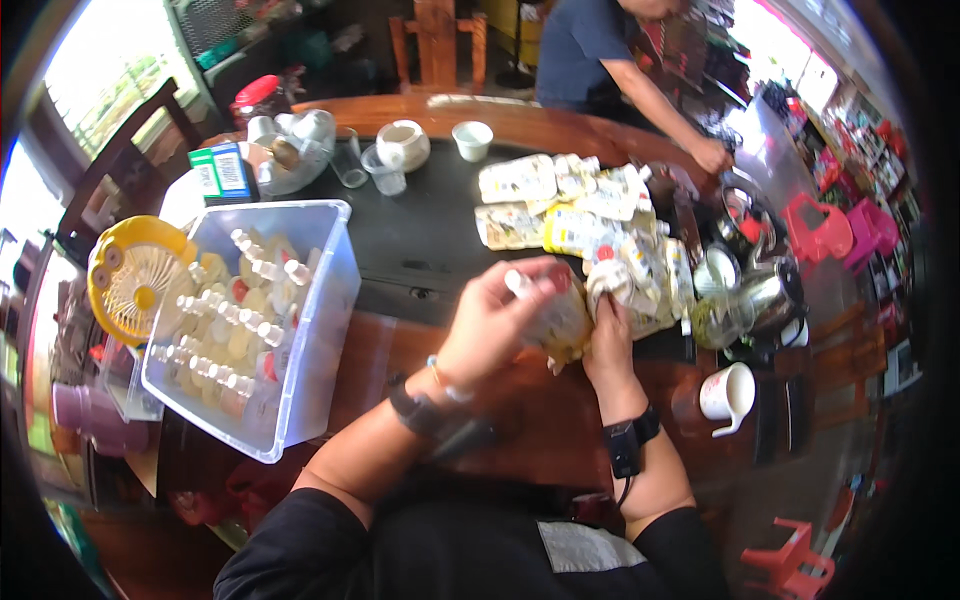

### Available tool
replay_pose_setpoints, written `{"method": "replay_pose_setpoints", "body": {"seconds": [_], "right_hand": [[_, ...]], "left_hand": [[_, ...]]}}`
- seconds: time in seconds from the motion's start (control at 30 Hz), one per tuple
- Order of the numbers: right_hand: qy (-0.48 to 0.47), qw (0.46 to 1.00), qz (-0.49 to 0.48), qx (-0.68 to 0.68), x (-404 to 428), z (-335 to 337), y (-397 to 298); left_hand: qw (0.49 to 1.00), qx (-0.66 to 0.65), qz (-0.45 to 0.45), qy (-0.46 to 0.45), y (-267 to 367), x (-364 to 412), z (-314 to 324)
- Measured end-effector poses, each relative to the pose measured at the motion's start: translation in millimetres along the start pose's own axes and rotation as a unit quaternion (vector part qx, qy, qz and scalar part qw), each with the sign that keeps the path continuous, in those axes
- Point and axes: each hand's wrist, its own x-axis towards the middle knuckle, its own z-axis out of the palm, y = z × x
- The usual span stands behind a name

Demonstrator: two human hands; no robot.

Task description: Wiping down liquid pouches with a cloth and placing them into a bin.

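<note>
My left hand [499,307] grips the white-capped spout of a soft spouted pouch [562,322] that hangs over the near part of the table. At the pouch's right side, my right hand [611,341] is closed on a whitish cloth [611,283]. Many similar flat pouches [517,180] lie heaped beyond and to the right of my hands, one with a yellow print. To the left, a clear plastic bin [319,330] holds rows of spouted pouches standing with their white caps up. The pouch in my hands is partly blurred and partly covered by my fingers.
A white mug [727,394] and a metal kettle [776,296] stand at the right. Cups and a white jar [403,146] are at the table's far side. A yellow fan [139,281] is left of the bin. Across the table, a person [592,60] reaches towards the right.
</note>
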Motion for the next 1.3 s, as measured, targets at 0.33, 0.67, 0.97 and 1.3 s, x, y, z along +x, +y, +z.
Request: {"method": "replay_pose_setpoints", "body": {"seconds": [0.33,0.67,0.97,1.3], "right_hand": [[-0.073,0.994,0.067,0.046,9.6,-17.0,22.4],[-0.088,0.99,0.104,0.02,13.1,-16.5,21.0],[-0.109,0.988,0.112,-0.014,8.2,-11.8,11.3],[-0.105,0.988,0.116,-0.01,3.8,-15.4,15.8]], "left_hand": [[0.857,0.476,0.195,-0.006,124.8,-72.6,10.0],[0.839,0.488,0.141,0.194,278.1,-103.3,-103.4],[0.653,0.698,0.149,0.256,270.4,-62.3,-206.5],[0.57,0.748,0.114,0.319,266.1,-42.9,-249.4]]}}
